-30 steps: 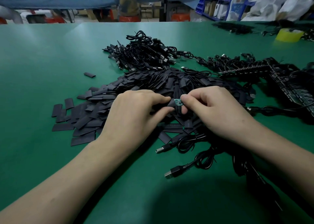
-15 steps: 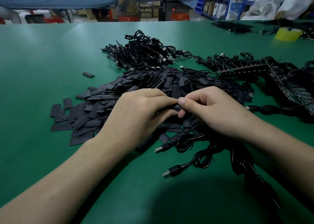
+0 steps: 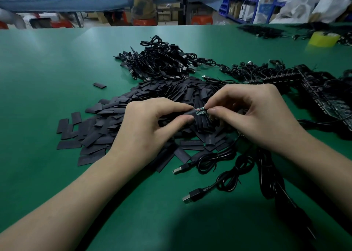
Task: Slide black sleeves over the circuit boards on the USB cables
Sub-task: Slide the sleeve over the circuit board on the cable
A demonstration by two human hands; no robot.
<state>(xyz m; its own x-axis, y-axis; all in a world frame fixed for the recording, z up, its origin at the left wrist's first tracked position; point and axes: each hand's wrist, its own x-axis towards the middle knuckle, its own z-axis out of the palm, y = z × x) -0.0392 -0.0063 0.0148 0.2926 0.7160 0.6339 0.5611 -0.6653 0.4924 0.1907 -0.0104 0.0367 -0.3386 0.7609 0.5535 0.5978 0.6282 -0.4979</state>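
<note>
My left hand [image 3: 150,125] pinches a black sleeve [image 3: 188,113] between thumb and forefinger. My right hand [image 3: 255,115] pinches a small green circuit board [image 3: 201,111] whose left end sits in the sleeve's mouth. Both hands hover over a heap of flat black sleeves [image 3: 106,132] on the green table [image 3: 47,75]. USB cables [image 3: 215,163] with plugs trail below my right wrist.
A tangle of black cables [image 3: 160,62] lies behind the sleeve heap. Strips of circuit boards [image 3: 312,90] spread at the right. A yellow tape roll [image 3: 323,39] stands at the far right. A lone sleeve [image 3: 99,85] lies to the left. A person stands at a far blue table.
The hands drew slightly apart after closing together, and the green circuit board shows again between the fingertips. The view has shifted a little.
</note>
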